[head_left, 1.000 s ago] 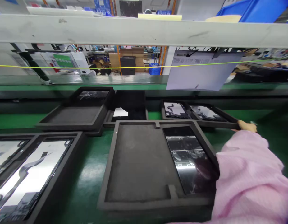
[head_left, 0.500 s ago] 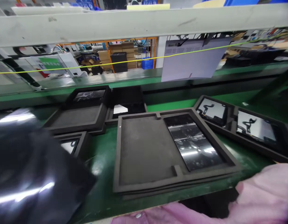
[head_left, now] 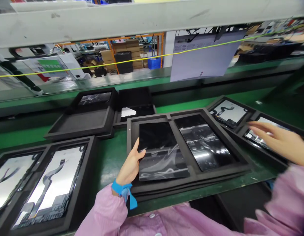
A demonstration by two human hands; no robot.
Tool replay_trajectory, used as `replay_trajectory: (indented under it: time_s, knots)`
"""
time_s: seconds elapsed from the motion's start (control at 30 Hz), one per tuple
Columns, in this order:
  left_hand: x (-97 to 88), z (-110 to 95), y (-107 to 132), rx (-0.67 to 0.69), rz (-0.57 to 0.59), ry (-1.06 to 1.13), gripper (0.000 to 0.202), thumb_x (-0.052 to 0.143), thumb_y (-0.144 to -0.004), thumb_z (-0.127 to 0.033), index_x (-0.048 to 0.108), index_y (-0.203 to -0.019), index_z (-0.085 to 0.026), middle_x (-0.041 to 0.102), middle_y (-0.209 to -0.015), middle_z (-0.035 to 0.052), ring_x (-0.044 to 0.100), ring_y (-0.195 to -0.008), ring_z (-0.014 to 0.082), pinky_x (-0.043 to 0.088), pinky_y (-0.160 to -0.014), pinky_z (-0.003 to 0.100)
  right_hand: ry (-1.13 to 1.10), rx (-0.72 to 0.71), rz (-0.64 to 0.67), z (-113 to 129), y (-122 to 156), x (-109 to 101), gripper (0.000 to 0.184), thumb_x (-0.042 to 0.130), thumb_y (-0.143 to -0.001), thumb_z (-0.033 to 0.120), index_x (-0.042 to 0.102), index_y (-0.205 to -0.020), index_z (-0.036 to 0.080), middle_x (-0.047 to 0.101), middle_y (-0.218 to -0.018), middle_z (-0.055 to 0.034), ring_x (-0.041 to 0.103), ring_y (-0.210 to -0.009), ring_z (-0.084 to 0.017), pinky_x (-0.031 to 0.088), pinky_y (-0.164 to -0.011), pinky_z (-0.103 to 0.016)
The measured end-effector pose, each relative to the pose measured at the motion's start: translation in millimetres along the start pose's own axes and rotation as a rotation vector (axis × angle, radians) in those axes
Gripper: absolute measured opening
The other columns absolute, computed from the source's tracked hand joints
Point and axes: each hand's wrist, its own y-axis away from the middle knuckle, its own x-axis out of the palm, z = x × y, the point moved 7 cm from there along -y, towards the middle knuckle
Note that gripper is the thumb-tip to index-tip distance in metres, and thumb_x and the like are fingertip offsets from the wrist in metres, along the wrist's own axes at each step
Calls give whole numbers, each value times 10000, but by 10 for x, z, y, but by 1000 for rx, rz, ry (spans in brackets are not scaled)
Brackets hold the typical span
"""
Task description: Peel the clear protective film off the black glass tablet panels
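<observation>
A black tablet screen panel point(head_left: 164, 154) covered in wrinkled clear film lies in the left compartment of the dark foam tray point(head_left: 152, 187). My left hand point(head_left: 132, 160), wearing a blue wrist band, grips its left edge, thumb on the face and fingers partly hidden. A second film-covered screen panel point(head_left: 204, 144) fills the right compartment. To the right, my right hand point(head_left: 281, 141) hovers over another foam tray point(head_left: 250, 123), fingers stretched out and holding nothing. That tray carries two panels with silvery backs and dark flex cables; my hand partly covers the nearer panel point(head_left: 256, 139).
At the left, a foam tray point(head_left: 89, 164) holds two silver-backed panels. Behind stand more dark trays point(head_left: 80, 123), some with screens. A white beam point(head_left: 142, 21) and a yellow cord point(head_left: 132, 61) cross above the green bench point(head_left: 106, 157). A white sheet point(head_left: 198, 62) hangs at the back.
The large dark sheet-like thing that blurred the left side is gone from there. A screen panel now lies in the tray's left compartment. Both my hands have come into view.
</observation>
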Motion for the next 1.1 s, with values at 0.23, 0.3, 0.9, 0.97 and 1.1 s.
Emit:
replay_trajectory:
  time_s: [0.23, 0.3, 0.9, 0.97, 1.1]
  knots:
    - [-34, 35, 103, 85, -94, -91, 677, 484, -867, -188, 227, -1488, -264, 300, -1547, 70, 204, -1449, 199, 124, -1184, 405, -20, -454, 312, 1425, -860, 1135, 352, 472, -839, 404, 606, -1054, 159, 618, -1144, -125, 551, -1101, -278, 432, -967, -405]
    - [10, 5, 241, 165, -107, -260, 673, 469, -884, -207, 190, -1492, -273, 170, -1588, 64, 101, -1470, 200, 91, -1186, 426, 7, -455, 272, 1514, -981, 1295, 319, 464, -845, 445, 594, -904, 159, 636, -1017, -141, 554, -1033, -304, 429, -914, -434]
    - [874, -349, 436, 445, 85, -26, 654, 601, -880, -292, 292, -1455, -250, 580, -1338, 54, 568, -1208, 214, 441, -1047, 343, -305, -429, -169, 2571, -866, -514, 442, 501, -903, 545, 590, -794, 127, 499, -613, 39, 470, -574, -82, 369, -661, -232]
    - [706, -356, 485, 427, 34, 55, 602, 620, -868, -249, 359, -1411, -242, 582, -1339, 39, 554, -1224, 196, 431, -1052, 300, -240, -451, -71, 2535, -838, -352, 408, 510, -906, 496, 604, -736, 137, 517, -595, 26, 473, -557, -99, 365, -632, -240]
    - [461, -324, 560, 392, -29, 132, 524, 646, -848, -225, 437, -1327, -260, 571, -1351, 2, 498, -1280, 184, 377, -1095, 288, -54, -487, -151, 2405, -664, -220, 394, 431, -939, 406, 615, -698, 154, 594, -656, -36, 541, -625, -172, 339, -605, -274]
